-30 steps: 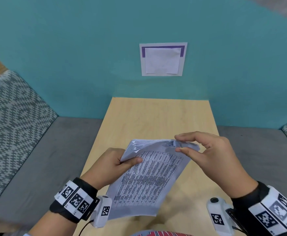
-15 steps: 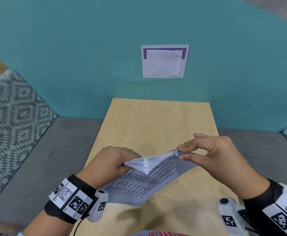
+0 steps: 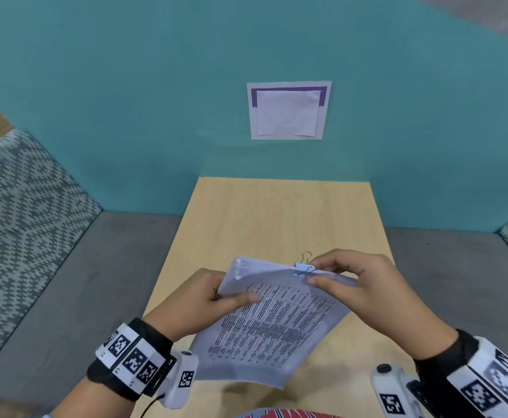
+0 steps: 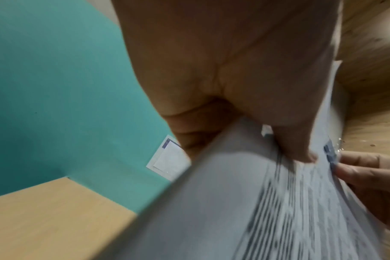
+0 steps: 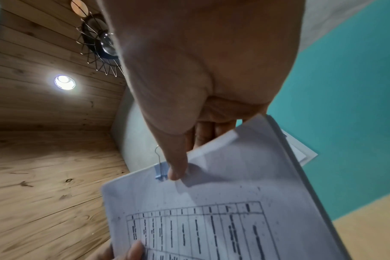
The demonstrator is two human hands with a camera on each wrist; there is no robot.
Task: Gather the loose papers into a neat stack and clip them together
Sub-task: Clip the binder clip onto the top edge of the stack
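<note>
A stack of printed papers (image 3: 276, 321) hangs tilted in the air above the wooden table (image 3: 276, 212). My left hand (image 3: 234, 294) grips its left edge, with the thumb on top and the fingers beneath. A pale blue binder clip (image 3: 304, 268) sits on the top edge, one wire handle standing up behind it. My right hand (image 3: 314, 273) pinches that edge at the clip, thumb in front and index finger behind. In the right wrist view the thumb tip lies against the clip (image 5: 162, 171) on the top sheet (image 5: 211, 211). The left wrist view is blurred; the clip (image 4: 330, 154) shows beyond the papers (image 4: 267, 202).
The table runs up to a teal wall (image 3: 126, 101) that bears a white and purple notice (image 3: 288, 111). Grey upholstered seating (image 3: 50, 297) flanks the table on both sides, with patterned cushions (image 3: 20, 206) at the far left and right.
The stack went from face up to nearly edge-on, and now shows its printed face again. The right hand stayed at the clip, whose wire handle now stands up behind the edge.
</note>
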